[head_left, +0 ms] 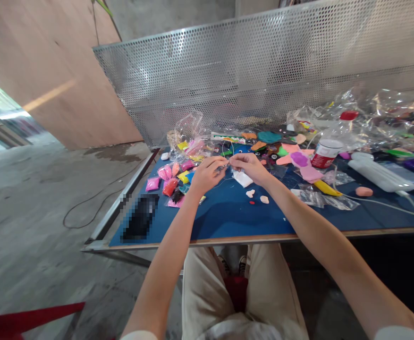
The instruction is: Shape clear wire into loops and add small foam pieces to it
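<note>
Over the middle of the blue tabletop (228, 222), my left hand (208, 175) and my right hand (249, 166) meet fingertip to fingertip. Both are closed in a pinch, and what lies between the fingers is too small to make out. A thin pale strand loops around the fingertips. Just below them is a white packet (242, 178). Small white pieces of clay (264, 199) and a tiny red piece (251, 202) lie nearer the front edge. Left of my left hand are several bagged colored clay packs, among them a red one (170, 187) and a pink one (152, 183).
A blurred-out dark rectangle (140, 216) lies at the left corner. Toward the right are a red-capped bottle (325, 153), flat clay shapes (299, 159), crumpled clear bags, a white power bank (376, 174) and a cable. Behind stands a perforated metal panel (192, 75).
</note>
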Action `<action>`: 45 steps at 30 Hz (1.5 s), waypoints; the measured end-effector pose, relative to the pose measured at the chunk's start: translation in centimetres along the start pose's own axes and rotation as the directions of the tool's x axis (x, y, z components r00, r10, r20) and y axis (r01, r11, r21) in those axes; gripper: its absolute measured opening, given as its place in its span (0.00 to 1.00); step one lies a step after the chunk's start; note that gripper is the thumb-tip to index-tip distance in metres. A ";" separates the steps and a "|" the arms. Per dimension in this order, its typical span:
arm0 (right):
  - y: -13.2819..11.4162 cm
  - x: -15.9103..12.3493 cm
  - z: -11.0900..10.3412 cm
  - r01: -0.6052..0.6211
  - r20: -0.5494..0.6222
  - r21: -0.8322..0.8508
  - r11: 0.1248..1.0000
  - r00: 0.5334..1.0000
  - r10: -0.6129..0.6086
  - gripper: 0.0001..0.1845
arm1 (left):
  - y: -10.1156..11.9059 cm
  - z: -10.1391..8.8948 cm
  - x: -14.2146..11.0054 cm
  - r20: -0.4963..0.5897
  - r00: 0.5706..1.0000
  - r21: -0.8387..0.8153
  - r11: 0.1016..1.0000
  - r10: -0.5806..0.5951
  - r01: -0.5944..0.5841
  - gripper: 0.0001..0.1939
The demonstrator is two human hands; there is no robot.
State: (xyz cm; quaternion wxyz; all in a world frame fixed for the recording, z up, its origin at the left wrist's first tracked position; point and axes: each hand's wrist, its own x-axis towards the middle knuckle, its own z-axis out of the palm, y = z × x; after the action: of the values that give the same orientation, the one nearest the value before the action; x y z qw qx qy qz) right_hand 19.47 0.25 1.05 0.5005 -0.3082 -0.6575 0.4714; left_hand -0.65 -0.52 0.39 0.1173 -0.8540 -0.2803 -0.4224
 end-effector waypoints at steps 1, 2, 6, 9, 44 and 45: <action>0.0 0.0 -0.1 -0.021 0.011 0.036 0.999 1.000 0.020 0.19 | 0.0 0.0 0.0 -0.014 1.000 -0.011 1.000 0.016 -0.016 0.08; 0.0 0.1 -0.2 -0.044 0.021 0.066 0.997 0.999 0.043 0.18 | 0.0 0.0 0.0 -0.031 0.999 -0.024 0.999 0.033 -0.034 0.08; -0.2 0.0 -0.2 -0.123 0.045 0.156 0.980 0.992 0.117 0.19 | -0.2 0.4 -0.1 -0.091 0.993 -0.045 0.996 0.070 -0.074 0.06; -0.2 -0.1 0.1 -0.091 -0.018 0.147 0.985 0.995 0.095 0.20 | -0.5 0.7 -0.1 -0.142 0.987 -0.029 0.996 0.080 -0.085 0.06; -0.1 -0.2 0.3 0.070 -0.007 0.035 0.997 0.998 -0.070 0.24 | 0.5 0.7 0.3 -0.110 0.994 -0.172 0.985 0.003 -0.022 0.08; -0.1 -0.3 0.3 0.054 0.011 0.056 0.997 0.998 -0.054 0.24 | 0.6 0.5 0.3 -0.098 0.995 -0.172 0.985 0.004 -0.021 0.08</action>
State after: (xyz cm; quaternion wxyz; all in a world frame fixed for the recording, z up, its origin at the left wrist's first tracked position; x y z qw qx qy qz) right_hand 19.31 -0.08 1.00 0.5173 -0.2734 -0.6554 0.4776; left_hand 0.16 -0.67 0.29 0.0588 -0.8411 -0.2310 -0.4854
